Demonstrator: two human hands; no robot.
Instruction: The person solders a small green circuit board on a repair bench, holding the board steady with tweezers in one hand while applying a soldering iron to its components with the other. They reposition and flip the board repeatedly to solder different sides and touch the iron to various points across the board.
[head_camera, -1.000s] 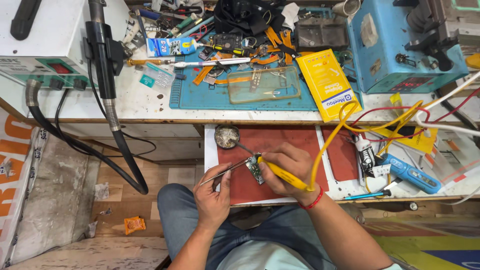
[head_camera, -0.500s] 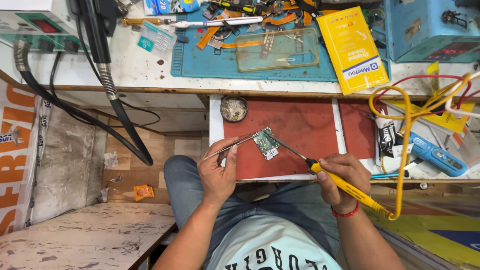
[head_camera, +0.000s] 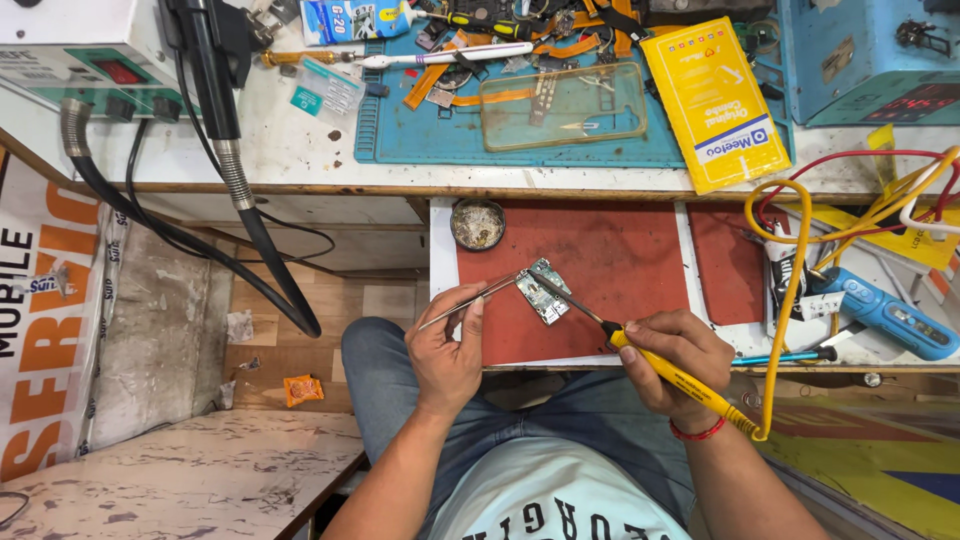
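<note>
The left hand (head_camera: 447, 350) has its fingers (head_camera: 470, 305) pinched together on a pair of metal tweezers (head_camera: 470, 303), whose tips reach up and to the right to the edge of a small circuit board (head_camera: 545, 291). The right hand (head_camera: 678, 358) is closed around the yellow handle of a soldering iron (head_camera: 655, 362), held like a pen, with its thin dark tip lying across the board. The board rests on a red mat (head_camera: 610, 270) covering a pull-out part of the worktop (head_camera: 300, 150), just in front of the person's lap (jeans show beneath). A small round tin (head_camera: 477, 223) sits on the mat's upper left corner, near the board but apart from it. The iron's yellow cable (head_camera: 790, 300) loops upward at the right. Further back lie a blue mat (head_camera: 400, 140) strewn with tools, a clear phone case (head_camera: 563, 105) and a yellow packet (head_camera: 715, 100). A black hose (head_camera: 270, 270) hangs off the left side
</note>
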